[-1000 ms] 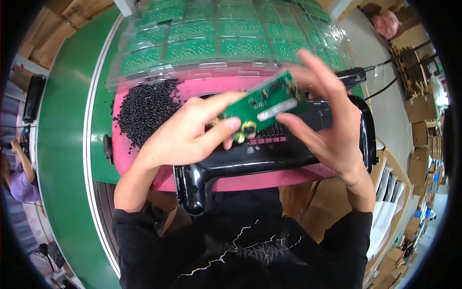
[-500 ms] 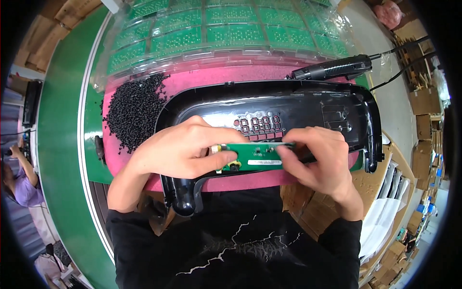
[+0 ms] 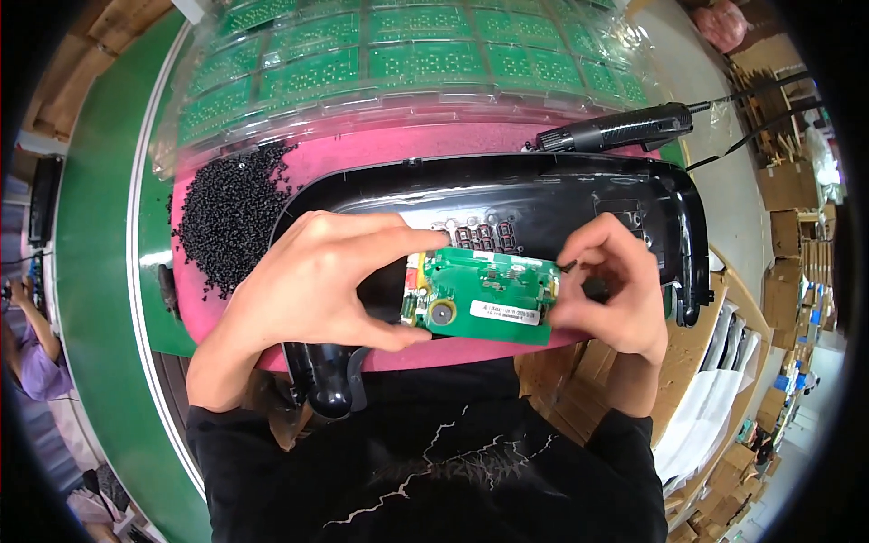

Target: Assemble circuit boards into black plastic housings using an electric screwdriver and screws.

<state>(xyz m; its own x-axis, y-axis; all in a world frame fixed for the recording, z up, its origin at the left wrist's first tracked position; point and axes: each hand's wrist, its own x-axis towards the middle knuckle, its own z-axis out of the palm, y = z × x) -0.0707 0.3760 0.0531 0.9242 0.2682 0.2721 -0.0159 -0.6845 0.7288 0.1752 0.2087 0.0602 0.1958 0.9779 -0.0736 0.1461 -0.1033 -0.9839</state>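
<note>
A green circuit board point(image 3: 489, 288) with a white label and a round black part is held tilted toward me, above the black plastic housing point(image 3: 380, 185). My left hand point(image 3: 303, 276) grips its left end, thumb on the near corner and fingers on the far one. My right hand point(image 3: 625, 290) is curled at the board's right end, thumb and fingertips on its edge. A small dark bit shows by the right fingertips; I cannot make out what it is. Behind the board, digit-shaped cutouts point(image 3: 480, 235) show in the housing, partly hidden by the board.
Small black screw-like pieces point(image 3: 226, 217) are heaped on the pink mat point(image 3: 398, 140) at left. A black electric screwdriver point(image 3: 615, 128) with a cord lies beyond the housing. Clear trays of green boards point(image 3: 425, 61) stand at the back. Cardboard boxes point(image 3: 787, 185) line the right; another person point(image 3: 41, 362) is far left.
The board has tipped so that its face now shows more fully. My left fingers have spread to its corners, and my right hand has shifted slightly along its right end.
</note>
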